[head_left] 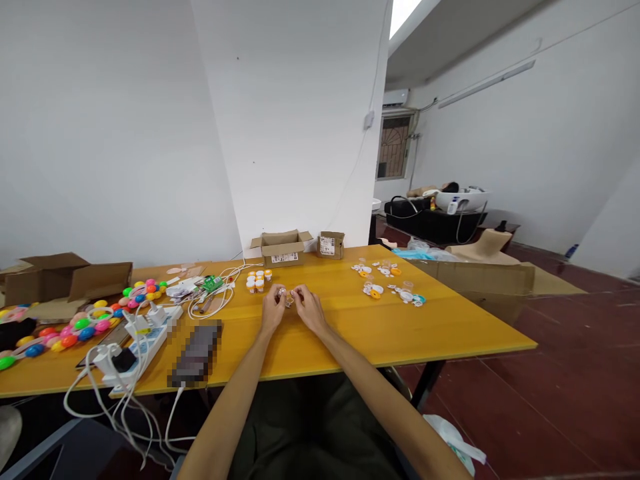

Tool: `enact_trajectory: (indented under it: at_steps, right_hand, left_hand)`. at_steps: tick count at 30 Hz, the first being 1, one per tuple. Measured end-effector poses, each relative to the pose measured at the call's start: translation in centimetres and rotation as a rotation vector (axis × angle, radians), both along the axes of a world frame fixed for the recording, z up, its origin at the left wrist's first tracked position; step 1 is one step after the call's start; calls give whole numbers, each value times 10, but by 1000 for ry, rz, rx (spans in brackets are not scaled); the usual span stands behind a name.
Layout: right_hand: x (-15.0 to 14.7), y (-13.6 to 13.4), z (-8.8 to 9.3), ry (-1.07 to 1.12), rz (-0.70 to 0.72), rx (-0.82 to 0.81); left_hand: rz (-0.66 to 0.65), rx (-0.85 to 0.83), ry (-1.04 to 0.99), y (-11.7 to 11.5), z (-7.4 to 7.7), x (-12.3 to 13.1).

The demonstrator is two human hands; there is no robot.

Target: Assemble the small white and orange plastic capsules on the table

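My left hand (273, 309) is closed, pinching a small white piece with dark marks (283, 292) that is too small to name. Close beside it, my right hand (307, 308) has its fingertips pressed together; whatever they hold is hidden. A few small parts (289, 301) lie on the wooden table (345, 333) between the hands. Just beyond my left hand stands a cluster of small white jars with orange lids (259, 280). Several little piles of loose white, orange and teal round parts (373, 290) are spread to the right.
An open cardboard box (283, 257) and a smaller carton (331, 245) stand against the wall. Leftward lie a phone (197, 353), a power strip (145, 350) with tangled white cables, and strings of coloured balls (83, 327). The table's right corner (530, 345) juts over the red floor.
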State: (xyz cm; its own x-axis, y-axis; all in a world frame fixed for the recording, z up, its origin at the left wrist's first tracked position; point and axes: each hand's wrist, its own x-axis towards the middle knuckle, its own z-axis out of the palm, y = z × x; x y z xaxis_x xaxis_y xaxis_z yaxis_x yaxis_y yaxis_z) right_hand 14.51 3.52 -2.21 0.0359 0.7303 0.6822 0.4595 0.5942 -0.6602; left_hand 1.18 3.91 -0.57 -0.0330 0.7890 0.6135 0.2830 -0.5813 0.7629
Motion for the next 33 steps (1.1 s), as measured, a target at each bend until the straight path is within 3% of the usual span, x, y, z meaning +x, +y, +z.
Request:
enact_trajectory:
  at_steps: [14,27,33]
  right_hand:
    - [2,1,2,93,27,16]
    - [5,6,1,23,49,69]
    - [4,7,0,35,96,28]
  left_hand:
    - [-87,23,-34,7,-6,-1]
    - [-206,-116,-100,8,-8,1]
    - [-208,-104,-99,10,-8,0]
